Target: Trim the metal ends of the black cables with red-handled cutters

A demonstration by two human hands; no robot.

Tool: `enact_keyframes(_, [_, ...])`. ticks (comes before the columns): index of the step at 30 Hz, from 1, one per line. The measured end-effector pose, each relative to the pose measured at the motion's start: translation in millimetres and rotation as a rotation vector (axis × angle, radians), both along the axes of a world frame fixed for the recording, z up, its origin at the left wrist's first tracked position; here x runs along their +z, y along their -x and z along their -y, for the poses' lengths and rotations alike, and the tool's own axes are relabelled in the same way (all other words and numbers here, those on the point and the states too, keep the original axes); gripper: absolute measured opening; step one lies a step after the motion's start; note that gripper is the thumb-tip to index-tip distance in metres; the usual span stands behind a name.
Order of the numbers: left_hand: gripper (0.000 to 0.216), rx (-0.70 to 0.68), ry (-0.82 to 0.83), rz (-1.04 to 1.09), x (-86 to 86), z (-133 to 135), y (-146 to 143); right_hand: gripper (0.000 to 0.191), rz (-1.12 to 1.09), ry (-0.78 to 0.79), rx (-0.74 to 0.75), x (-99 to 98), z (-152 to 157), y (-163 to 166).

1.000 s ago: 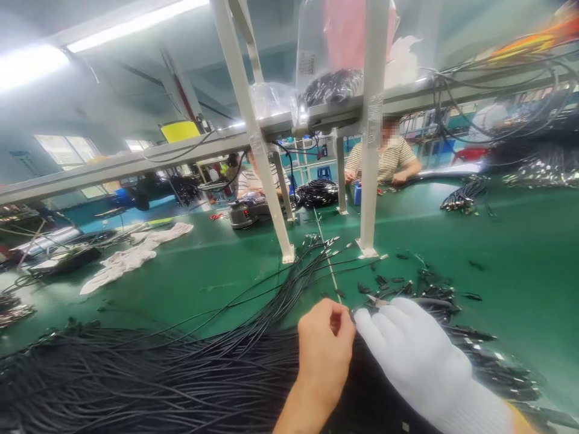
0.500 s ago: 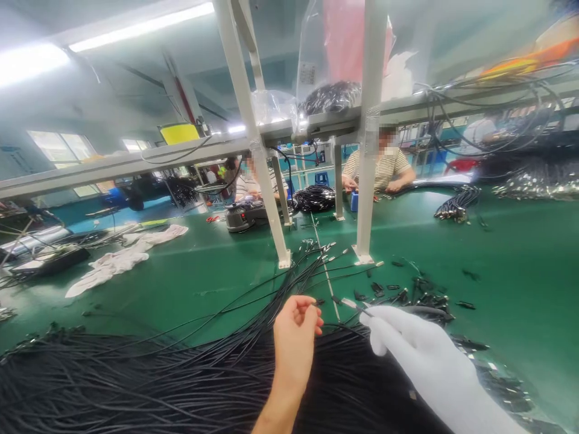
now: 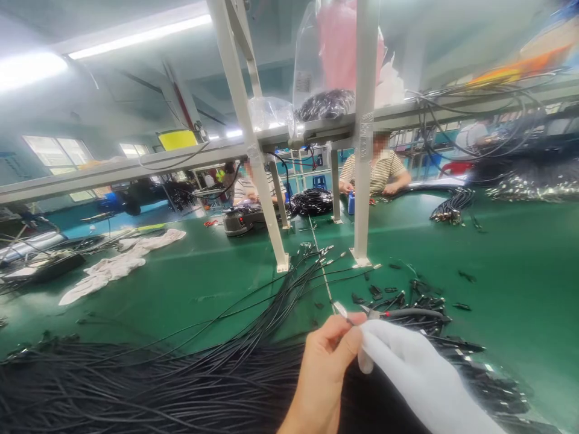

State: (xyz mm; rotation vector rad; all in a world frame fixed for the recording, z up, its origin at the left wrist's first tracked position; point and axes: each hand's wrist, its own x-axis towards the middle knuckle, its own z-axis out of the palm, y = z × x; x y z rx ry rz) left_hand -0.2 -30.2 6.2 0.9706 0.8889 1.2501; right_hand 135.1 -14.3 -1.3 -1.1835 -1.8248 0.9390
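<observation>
My left hand (image 3: 325,358), bare, pinches close behind the silvery connector (image 3: 340,310) at the end of a black cable. Against its fingertips, my right hand (image 3: 407,352) in a white glove is closed on the same cable, most of which is hidden by the hands. Just beyond the glove lie pliers (image 3: 407,313) with a red mark near their jaws. Small black plastic pieces (image 3: 375,290) are scattered on the green tabletop (image 3: 217,259) past my fingers. Under my wrists spreads a thick mass of black cables (image 3: 181,386).
A bundle of cables (image 3: 289,295) runs toward the white shelf posts (image 3: 362,199). Finished-looking connector ends (image 3: 493,380) pile up at the right. A white cloth (image 3: 108,265) lies at the left. Two people sit across the table, one in a striped shirt (image 3: 384,172).
My left hand has moved right and up to meet my right hand, and now pinches the cable by its connector. The right hand stays on the cable. The view has shifted slightly.
</observation>
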Motion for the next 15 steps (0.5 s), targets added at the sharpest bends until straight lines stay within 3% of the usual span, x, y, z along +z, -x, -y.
enact_keyframes(4, [0.026, 0.132, -0.072, -0.093, 2.6, -1, 4, 0.039, 0.142, -0.008, -0.085, -4.3, 4, -3])
enact_keyframes(7, [0.025, 0.28, -0.205, -0.387, 5.4, -2, 9, 0.04, 0.116, -0.047, -0.282, -0.5, 1, -14])
enact_keyframes(9, [0.025, 0.309, -0.312, -0.627, 3.4, -2, 10, 0.047, 0.044, -0.028, -0.338, 6.4, -1, -20])
enact_keyframes(13, [0.024, 0.225, -0.509, -0.875, -3.2, 2, 5, 0.036, -0.045, 0.028, -0.16, 22.7, -4, -23])
enact_keyframes(15, [0.024, 0.165, -0.472, -0.868, -2.1, 3, 2, 0.028, -0.06, 0.047, -0.084, 27.7, -5, -22])
